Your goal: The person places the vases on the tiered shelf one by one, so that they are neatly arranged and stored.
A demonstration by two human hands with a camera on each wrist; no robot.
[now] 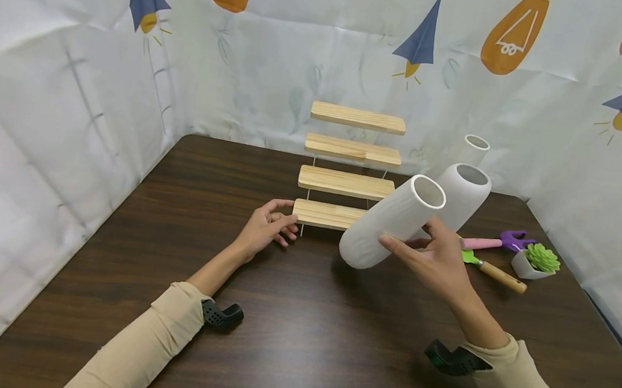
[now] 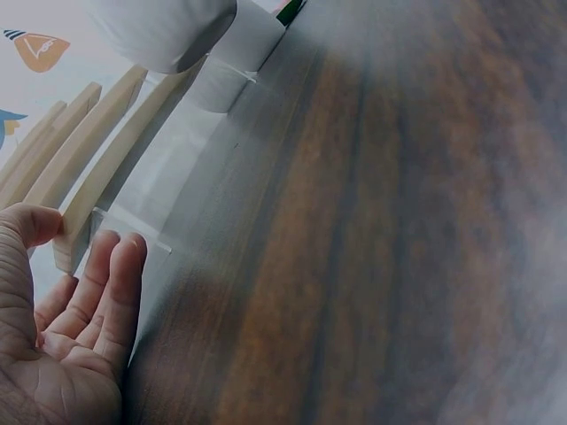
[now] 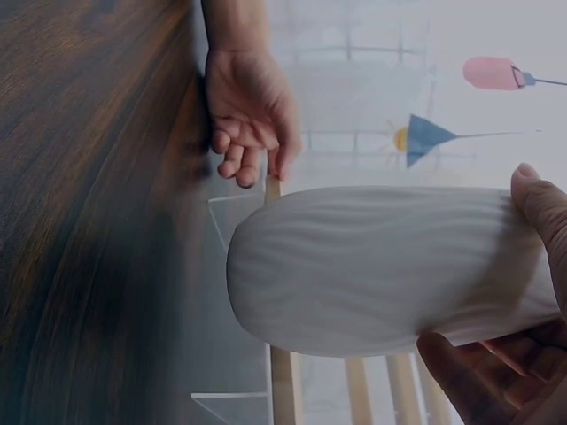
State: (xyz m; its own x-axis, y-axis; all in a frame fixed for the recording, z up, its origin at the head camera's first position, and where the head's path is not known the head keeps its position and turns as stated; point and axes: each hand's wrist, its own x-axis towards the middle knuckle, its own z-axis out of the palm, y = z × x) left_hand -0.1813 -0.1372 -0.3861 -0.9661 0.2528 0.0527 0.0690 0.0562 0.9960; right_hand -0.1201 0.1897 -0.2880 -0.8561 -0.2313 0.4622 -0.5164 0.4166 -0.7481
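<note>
My right hand (image 1: 435, 260) grips a white ceramic vase (image 1: 388, 223) by its side, thumb in front. The vase tilts, its mouth up to the right and its base over the front of a tiered wooden shelf (image 1: 323, 213). In the right wrist view, wavy ridges show on the vase (image 3: 381, 266). My left hand (image 1: 268, 227) holds the left end of the lowest board between thumb and forefinger, the other fingers loosely curled below it. In the left wrist view, the thumb of my left hand (image 2: 66, 310) lies against the board's end (image 2: 84, 217).
Two more white vases, a rounded one (image 1: 464, 192) and a slimmer one (image 1: 474, 149), stand behind the held vase. At the right lie a purple-and-pink hand rake (image 1: 514, 240) and a green trowel (image 1: 500, 276), beside a potted succulent (image 1: 540, 259). Patterned curtains (image 1: 275, 59) border the dark table (image 1: 284, 337).
</note>
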